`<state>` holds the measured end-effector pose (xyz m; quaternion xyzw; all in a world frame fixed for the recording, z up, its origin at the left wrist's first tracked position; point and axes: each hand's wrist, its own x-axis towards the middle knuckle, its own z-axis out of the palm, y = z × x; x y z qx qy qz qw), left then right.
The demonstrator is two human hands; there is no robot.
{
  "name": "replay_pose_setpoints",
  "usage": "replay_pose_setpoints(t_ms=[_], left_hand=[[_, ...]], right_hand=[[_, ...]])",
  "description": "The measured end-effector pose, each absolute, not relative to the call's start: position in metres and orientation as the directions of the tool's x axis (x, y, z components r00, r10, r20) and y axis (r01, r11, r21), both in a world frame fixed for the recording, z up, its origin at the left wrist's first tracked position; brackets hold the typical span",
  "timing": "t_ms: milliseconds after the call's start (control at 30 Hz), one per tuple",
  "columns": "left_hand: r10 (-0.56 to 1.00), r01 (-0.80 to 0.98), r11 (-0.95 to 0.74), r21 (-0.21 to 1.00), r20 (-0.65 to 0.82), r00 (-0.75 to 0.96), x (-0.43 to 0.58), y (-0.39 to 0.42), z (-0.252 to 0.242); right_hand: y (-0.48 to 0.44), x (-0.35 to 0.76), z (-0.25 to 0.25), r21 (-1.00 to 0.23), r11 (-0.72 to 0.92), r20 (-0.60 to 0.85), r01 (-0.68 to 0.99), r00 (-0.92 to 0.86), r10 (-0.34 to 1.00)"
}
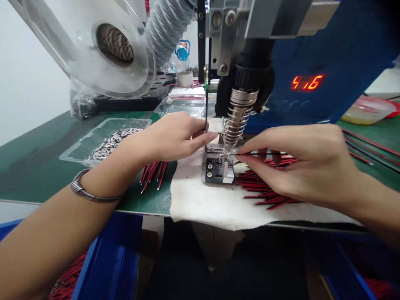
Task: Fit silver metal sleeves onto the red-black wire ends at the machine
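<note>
My right hand [300,158] pinches a thin dark wire [261,154] between thumb and fingertips. The wire's end reaches a small metal piece [224,156] on the black fixture [215,171]. Just above stands a soldering iron [239,112] wrapped in a wire coil, its tip close to that piece. My left hand [178,135] is beside the thin upright rod [206,104], left of the iron. Its thumb and index finger are drawn together; what lies between them, if anything, is hidden. A bundle of red and black wires [265,187] lies under my right hand.
A clear tray [75,152] of small metal parts stands on the green table at left. More wires [153,175] lie beneath my left wrist. The blue machine [312,50] shows red digits. A clear round hood [87,46] with hose hangs upper left. Blue bins [109,258] stand below.
</note>
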<state>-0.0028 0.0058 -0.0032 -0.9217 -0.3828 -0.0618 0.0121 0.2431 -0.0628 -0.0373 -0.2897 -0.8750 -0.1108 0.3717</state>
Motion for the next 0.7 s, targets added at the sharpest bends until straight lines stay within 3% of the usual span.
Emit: replay_pose_setpoints(t_ms=[133, 333, 700], left_hand=[[0.702, 0.711, -0.704, -0.011, 0.141, 0.698, -0.003, 0.004, -0.003], [0.660, 0.657, -0.750, 0.076, 0.152, 0.736, -0.007, 0.013, -0.009], [0.672, 0.660, -0.741, 0.128, 0.134, 0.728, -0.006, 0.011, -0.010]], right_hand=[[-0.062, 0.242, -0.038, -0.020, 0.838, 0.724, 0.546, -0.570, 0.388], [-0.061, 0.244, -0.039, -0.055, 0.847, 0.661, 0.530, -0.616, 0.428], [-0.060, 0.244, -0.039, -0.059, 0.850, 0.631, 0.523, -0.641, 0.438]])
